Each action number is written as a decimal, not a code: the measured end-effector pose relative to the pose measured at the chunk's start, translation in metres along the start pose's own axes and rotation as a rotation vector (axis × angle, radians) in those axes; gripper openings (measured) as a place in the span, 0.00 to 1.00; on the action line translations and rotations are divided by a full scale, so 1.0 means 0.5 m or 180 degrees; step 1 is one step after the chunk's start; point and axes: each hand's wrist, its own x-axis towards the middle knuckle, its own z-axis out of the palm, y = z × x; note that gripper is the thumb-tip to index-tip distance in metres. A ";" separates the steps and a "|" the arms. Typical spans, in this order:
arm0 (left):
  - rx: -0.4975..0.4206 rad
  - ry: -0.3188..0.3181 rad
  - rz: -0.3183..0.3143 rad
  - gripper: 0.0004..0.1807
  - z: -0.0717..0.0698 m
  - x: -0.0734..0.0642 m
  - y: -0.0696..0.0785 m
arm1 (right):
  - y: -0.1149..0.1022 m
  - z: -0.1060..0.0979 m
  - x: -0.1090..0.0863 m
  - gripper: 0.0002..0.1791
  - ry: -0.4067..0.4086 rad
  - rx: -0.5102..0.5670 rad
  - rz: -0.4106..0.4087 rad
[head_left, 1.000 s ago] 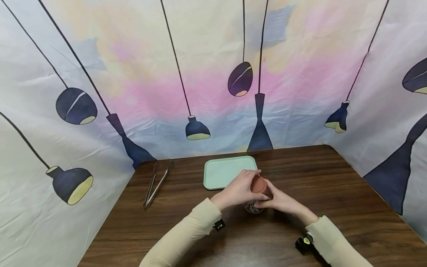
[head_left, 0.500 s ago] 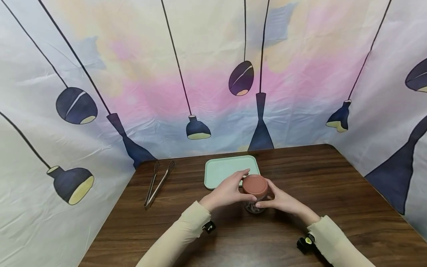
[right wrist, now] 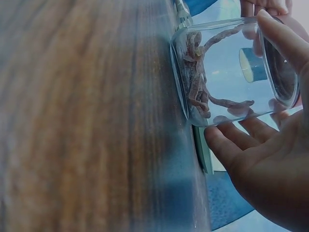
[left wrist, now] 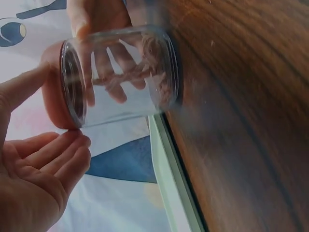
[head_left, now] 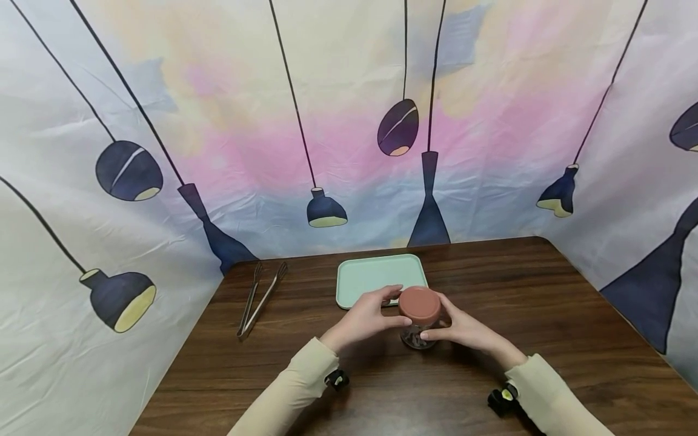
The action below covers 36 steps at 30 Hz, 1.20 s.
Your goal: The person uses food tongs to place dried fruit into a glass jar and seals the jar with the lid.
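A clear glass jar [head_left: 415, 340] stands on the wooden table with a reddish-brown lid [head_left: 420, 304] over its mouth. Brownish, twisted dried strips [right wrist: 195, 77] lie mostly at its bottom, a couple reaching up the glass. My left hand [head_left: 366, 318] has its thumb and fingertips on opposite sides of the lid. From the other side, my right hand [head_left: 466, 327] grips the jar's glass body, thumb at the near side and fingers behind. In the left wrist view, the right hand's fingers [left wrist: 116, 72] show through the glass.
A mint-green tray [head_left: 378, 275] lies flat just behind the jar, partly overlapped by my left hand. Metal tongs [head_left: 264, 300] rest at the table's left, spread in a V. A fabric backdrop [head_left: 245, 133] printed with lamps rises at the table's back edge.
My left hand has turned and drawn back to the left around the lid, uncovering more of its top. The right hand keeps its grip, and the jar stays in place.
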 end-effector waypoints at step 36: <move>0.0283 -0.0277 0.0045 0.55 0.040 0.060 0.009 | -0.005 -0.012 0.003 0.52 -0.0162 -0.0046 0.0009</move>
